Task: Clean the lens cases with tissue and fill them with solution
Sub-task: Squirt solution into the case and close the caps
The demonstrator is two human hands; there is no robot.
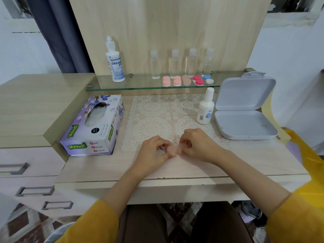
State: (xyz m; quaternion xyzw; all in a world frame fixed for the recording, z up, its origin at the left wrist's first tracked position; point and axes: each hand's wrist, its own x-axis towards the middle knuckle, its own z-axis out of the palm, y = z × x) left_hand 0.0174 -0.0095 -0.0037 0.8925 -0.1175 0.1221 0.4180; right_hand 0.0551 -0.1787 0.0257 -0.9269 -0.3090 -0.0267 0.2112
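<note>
A pale pink lens case point(172, 149) is held between both hands just above the front edge of the lace mat point(163, 118). My left hand point(155, 152) pinches its left end, and my right hand point(198, 144) grips its right end. A purple tissue box point(95, 127) lies to the left of the mat. A small white solution bottle point(205, 109) stands at the mat's right side. Several more lens cases point(185, 80), pink, red and blue-white, sit in a row on the glass shelf point(140, 85). A tall solution bottle point(114, 64) stands on the shelf's left part.
Several clear bottles with white caps point(182, 63) line the shelf behind the cases. An open grey hinged box point(245, 109) rests at the right of the desk. Drawers with metal handles point(35, 190) are at the lower left. A wooden panel rises behind the shelf.
</note>
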